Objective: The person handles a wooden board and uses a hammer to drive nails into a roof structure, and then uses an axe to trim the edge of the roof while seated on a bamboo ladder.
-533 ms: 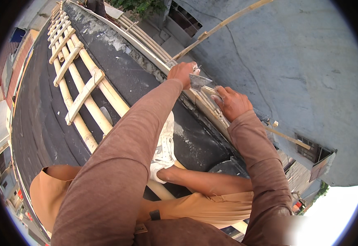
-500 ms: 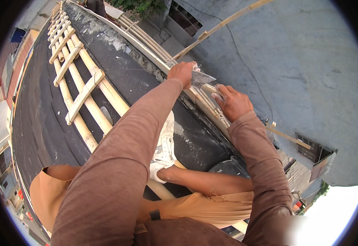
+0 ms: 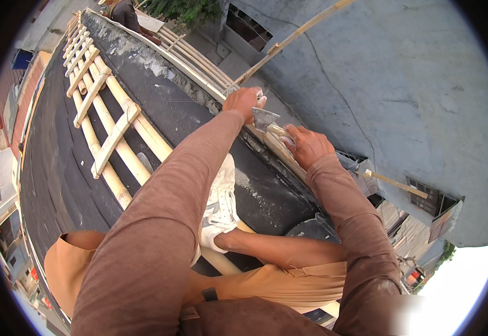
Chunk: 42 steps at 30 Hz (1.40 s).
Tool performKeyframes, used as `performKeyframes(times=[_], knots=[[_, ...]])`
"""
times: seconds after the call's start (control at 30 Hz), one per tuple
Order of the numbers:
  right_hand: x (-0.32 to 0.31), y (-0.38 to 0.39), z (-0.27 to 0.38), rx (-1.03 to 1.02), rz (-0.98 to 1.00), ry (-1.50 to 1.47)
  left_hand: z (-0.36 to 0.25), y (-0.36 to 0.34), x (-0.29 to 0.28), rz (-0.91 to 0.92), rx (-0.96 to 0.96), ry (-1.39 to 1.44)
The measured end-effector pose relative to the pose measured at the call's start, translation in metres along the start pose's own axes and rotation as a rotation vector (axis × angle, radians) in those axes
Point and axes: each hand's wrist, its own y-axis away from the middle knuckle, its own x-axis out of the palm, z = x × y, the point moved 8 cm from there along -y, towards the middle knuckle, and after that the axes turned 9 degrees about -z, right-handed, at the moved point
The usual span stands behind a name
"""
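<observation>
My left hand (image 3: 240, 105) is closed at the outer edge of the roof, with pale smears on its fingertips. A small trowel (image 3: 264, 119) with a flat grey metal blade juts from beneath this hand; its handle is hidden. Just right of the blade, my right hand (image 3: 313, 146) has its fingers bent and closed over the edge. A short pale wooden piece (image 3: 277, 130) shows between the blade and these fingers; what the fingers grip is mostly hidden. Under both hands runs the mortar-smeared roof edge (image 3: 210, 104).
A bamboo ladder (image 3: 111, 143) lies along the dark roof surface (image 3: 165, 101). My white shoe (image 3: 220, 210) rests near the edge. Beyond are bamboo poles (image 3: 199, 59), a slanting pole (image 3: 289, 42) and a grey wall (image 3: 412, 101). Another person (image 3: 126, 15) is at the far end.
Both hands and the trowel have shifted slightly left in view. The blade is turned, showing its flat face more squarely. More of the other person shows at the far end.
</observation>
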Motion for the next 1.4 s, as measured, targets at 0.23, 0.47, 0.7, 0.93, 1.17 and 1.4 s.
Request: performKeyframes(times=[0.23, 0.47, 0.7, 0.93, 1.17, 1.4], knots=[[-0.029, -0.006, 0.018, -0.026, -0.054, -0.065, 0.007, 0.003, -0.002, 0.04, -0.011, -0.006], [-0.02, -0.01, 0.005, 0.07, 0.067, -0.11, 0.006, -0.001, 0.002, -0.005, 0.003, -0.055], [-0.032, 0.008, -0.065, 0.446, 0.1, -0.354, 0.017, -0.016, 0.018, 0.092, 0.025, -0.08], [-0.016, 0.017, -0.124, 0.5, 0.272, -0.232, 0.015, -0.028, 0.027, 0.168, 0.089, 0.048], [0.021, 0.021, -0.127, 0.509, 0.535, -0.092, 0.013, -0.025, 0.028, 0.234, 0.07, 0.029], [0.075, 0.011, -0.125, 0.558, 0.524, -0.176, 0.009, -0.019, 0.027, 0.136, 0.063, -0.006]])
